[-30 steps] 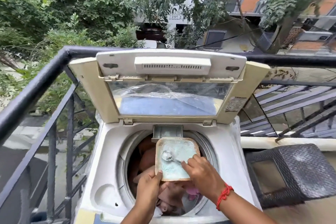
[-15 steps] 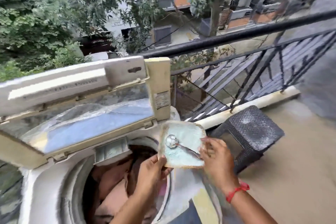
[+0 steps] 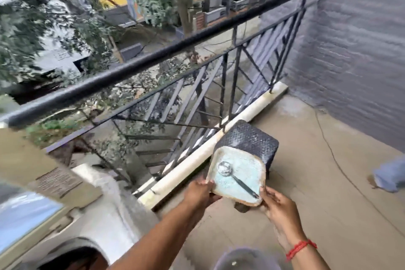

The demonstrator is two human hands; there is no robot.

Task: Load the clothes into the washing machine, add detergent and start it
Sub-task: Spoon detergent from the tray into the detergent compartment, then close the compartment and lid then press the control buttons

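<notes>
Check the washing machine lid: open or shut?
Open. The lid is tilted up at the left edge, and the drum opening shows dark below it. Both hands hold the detergent box off to the right.

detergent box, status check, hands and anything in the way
Both hands, left and right, hold the detergent box. Spoon lies inside. Box over the dark stool, off the washing machine. Nothing blocking.

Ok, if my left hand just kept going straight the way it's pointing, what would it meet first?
Probably the dark woven stool, just beyond the detergent tub that the left hand holds; depth is unclear, so it might pass beside it.
</notes>
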